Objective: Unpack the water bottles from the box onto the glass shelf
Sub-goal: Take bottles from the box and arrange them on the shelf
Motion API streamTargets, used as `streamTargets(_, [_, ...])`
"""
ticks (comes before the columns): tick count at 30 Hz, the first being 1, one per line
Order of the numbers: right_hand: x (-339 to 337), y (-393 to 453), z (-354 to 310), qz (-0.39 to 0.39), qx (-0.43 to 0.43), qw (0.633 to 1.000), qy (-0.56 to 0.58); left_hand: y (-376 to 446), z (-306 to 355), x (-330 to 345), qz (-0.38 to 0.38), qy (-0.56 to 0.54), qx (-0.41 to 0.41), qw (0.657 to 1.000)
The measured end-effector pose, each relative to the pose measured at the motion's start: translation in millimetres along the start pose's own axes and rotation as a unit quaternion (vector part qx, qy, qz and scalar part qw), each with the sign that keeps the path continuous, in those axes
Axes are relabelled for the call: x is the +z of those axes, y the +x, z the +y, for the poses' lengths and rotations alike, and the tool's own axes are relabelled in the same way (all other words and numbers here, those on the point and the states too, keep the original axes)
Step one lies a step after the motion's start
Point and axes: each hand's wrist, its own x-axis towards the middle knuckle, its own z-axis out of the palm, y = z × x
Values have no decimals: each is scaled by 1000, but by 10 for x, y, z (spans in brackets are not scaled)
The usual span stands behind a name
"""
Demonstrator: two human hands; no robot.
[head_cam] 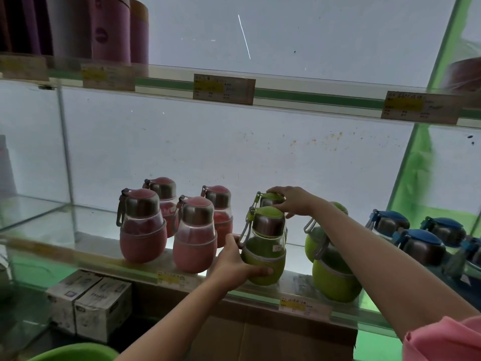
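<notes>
On the glass shelf [91, 222] stand several pink bottles [142, 227], green bottles and blue bottles [419, 246]. My left hand [234, 264] grips the lower body of the front green bottle [265, 246], which stands at the shelf's front edge. My right hand [294, 200] holds the lid of a second green bottle [270, 199] right behind it. Further right, a third green bottle [335, 277] is partly hidden by my right forearm. The brown cardboard box [260, 334] sits below the shelf.
An upper shelf [312, 99] with price tags carries tall pink and purple tubes [112, 29] at the left. Small grey cartons [88, 303] stand under the shelf at the left. A green basin rim [75, 353] shows at the bottom edge.
</notes>
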Motion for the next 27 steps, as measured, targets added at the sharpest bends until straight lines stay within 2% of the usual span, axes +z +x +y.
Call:
streamTargets(3, [-2,-28,-39,-12,8,1000,-20,-34,23,-5,11,15,5,1000])
streamTargets(6, [-58,-35,-111,-26,8,994,-104,-123,73,-25,31,11,29,999])
streamTargets(8, [-124,-23,-210,-25,-2,991,-129,-212,113,-125,77,27,68,994])
streamTargets(11, [-163,27,-411,-16,-26,994,-103,-334,163,-372,159,70,136,975])
streamTargets(14, [-65,100,-613,-18,-49,995,-86,-358,140,-609,212,92,164,959])
streamTargets(19, [132,193,-849,-33,-72,994,-79,-349,20,-826,240,81,167,953])
streamTargets(23, [216,263,-993,-41,-76,991,-100,-300,-84,-909,257,79,137,953])
streamTargets(27, [283,376,-1134,-52,-70,989,-116,-233,-175,-951,221,62,106,967])
